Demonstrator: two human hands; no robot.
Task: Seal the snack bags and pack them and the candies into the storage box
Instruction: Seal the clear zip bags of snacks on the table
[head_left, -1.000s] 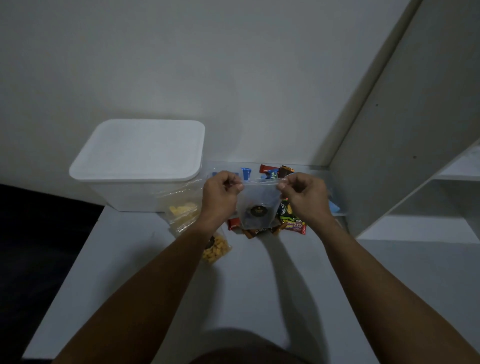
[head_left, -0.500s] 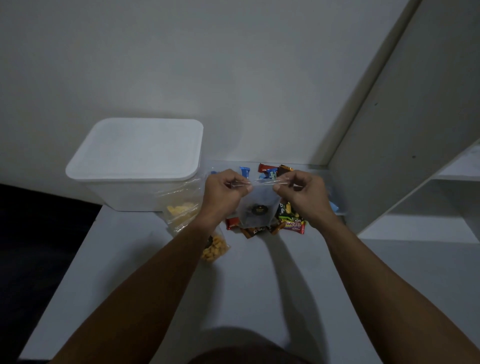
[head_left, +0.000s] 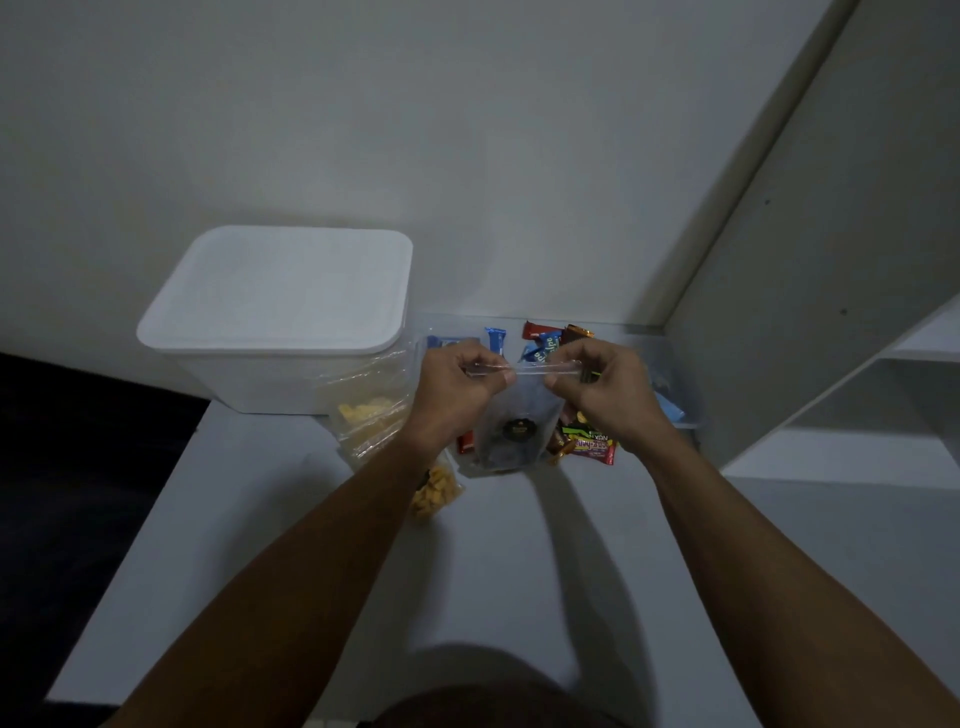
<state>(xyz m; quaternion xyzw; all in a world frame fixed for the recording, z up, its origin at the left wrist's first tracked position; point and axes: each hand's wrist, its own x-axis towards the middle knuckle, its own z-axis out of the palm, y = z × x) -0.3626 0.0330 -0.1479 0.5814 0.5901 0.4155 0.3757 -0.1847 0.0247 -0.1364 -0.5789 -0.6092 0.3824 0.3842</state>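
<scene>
Pinching a clear snack bag's zip strip closed above the table.

Head view: the left hand (head_left: 457, 392) and right hand (head_left: 602, 387) are each pinching the top strip of the clear snack bag (head_left: 511, 421), which is hanging between them over the loose candies (head_left: 587, 441). To seal it well, I judge the fingertips should be pressing along the whole strip, keeping it taut and level. The bag is looking transparent and limp, holding one dark round piece. The storage box (head_left: 280, 317) is sitting lidded to the left.
</scene>
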